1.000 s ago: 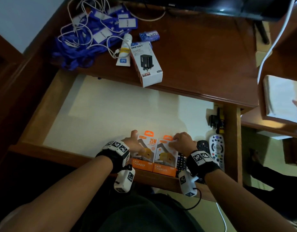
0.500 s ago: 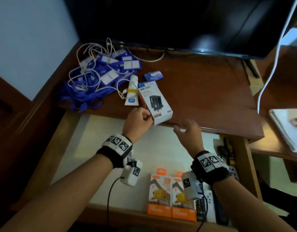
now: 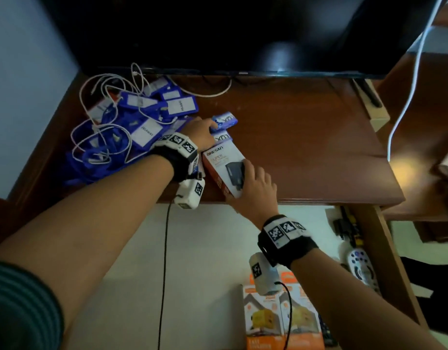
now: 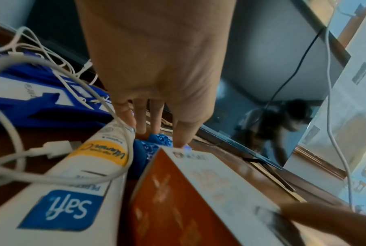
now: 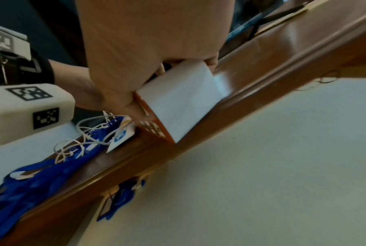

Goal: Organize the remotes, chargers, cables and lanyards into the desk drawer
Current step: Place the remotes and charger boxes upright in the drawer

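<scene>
**Drawer partly filled; white charger box being lifted from the desk edge**

Progress, judged from the layout: two orange charger boxes [image 3: 283, 322] lie side by side at the front of the open drawer [image 3: 192, 248], and a light remote [image 3: 360, 265] with a dark plug and cable [image 3: 345, 224] lies along its right wall; a dark remote appears to sit just beside the orange boxes, though that corner is dim and half hidden by the right arm. Most of the drawer floor is bare. Still on the desk top [image 3: 306, 137]: the heap of blue lanyards [image 3: 142, 127] with their white badge cards, the white cables [image 3: 104, 137] looped through and over them, a white tube [image 4: 76, 168], two small blue packets [image 3: 225, 121], and the white charger box [image 3: 224, 165]. The larger share of the sorting seems to remain.

The white charger box is a rectangular carton, white on top with a printed black adapter, orange-red on its long side; it lies at the desk's front edge, its near end overhanging the drawer. The right hand [image 3: 255, 188] grips that near end, thumb on the orange side and fingers over the top. The left hand [image 3: 200, 132] reaches past the box's far end, fingers extended downward toward the blue packets; it holds nothing visible, and contact is uncertain.
</scene>
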